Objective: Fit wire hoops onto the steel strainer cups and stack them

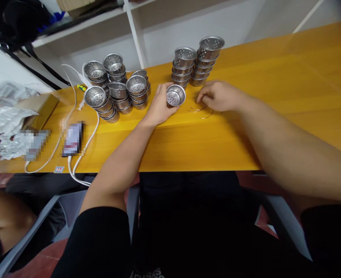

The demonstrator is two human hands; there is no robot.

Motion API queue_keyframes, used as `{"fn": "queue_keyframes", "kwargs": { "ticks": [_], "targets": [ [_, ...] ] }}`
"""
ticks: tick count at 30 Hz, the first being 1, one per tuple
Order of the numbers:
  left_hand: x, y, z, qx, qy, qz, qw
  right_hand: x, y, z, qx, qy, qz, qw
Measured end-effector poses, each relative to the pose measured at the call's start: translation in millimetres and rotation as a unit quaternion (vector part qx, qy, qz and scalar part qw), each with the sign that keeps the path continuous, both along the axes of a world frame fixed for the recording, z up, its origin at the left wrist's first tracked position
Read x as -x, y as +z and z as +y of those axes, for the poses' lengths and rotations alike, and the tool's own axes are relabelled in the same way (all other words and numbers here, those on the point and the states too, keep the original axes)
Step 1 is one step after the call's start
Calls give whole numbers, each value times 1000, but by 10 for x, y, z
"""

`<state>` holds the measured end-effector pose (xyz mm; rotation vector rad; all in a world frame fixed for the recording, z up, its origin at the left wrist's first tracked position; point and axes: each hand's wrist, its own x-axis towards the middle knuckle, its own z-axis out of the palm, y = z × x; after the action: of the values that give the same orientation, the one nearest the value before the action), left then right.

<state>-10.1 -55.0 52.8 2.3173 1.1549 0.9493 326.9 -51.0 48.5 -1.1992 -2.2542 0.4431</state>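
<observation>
My left hand (159, 106) is wrapped round a perforated metal cup (175, 96), which is tilted so that its holed bottom shows. Just right of it, my right hand (215, 95) hovers low over the table with its fingers curled together; whatever may be between the fingertips is too small to make out. Beneath those fingertips lie a few thin curved wires (207, 116). Behind both hands stand two stacks of similar cups, a shorter stack (184, 63) and a taller stack (209, 58).
More nested metal cups (116, 90) stand in several stacks to the left. A phone (72, 139) with white cables lies on the yellow table (289, 96), near a second device (37, 144) and clear plastic bags (5, 112). A seated person's leg (8, 212) shows at the lower left.
</observation>
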Motion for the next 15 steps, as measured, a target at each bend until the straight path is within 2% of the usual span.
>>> {"fn": "queue_keyframes", "kwargs": {
  "ticks": [3, 6, 10, 15],
  "targets": [
    [35, -74, 88, -28, -9, -5, 1000, 224, 170, -239, -73, -19, 67, 995],
    [51, -148, 166, -47, -46, 0, 998, 446, 255, -406, -114, 29, 67, 991],
    [9, -143, 134, -58, -96, 13, 994, 588, 221, -454, -127, 57, 37, 990],
    [-36, -92, 26, -55, -121, 29, 991, 612, 170, -444, -97, 101, 40, 989]
  ]
}}
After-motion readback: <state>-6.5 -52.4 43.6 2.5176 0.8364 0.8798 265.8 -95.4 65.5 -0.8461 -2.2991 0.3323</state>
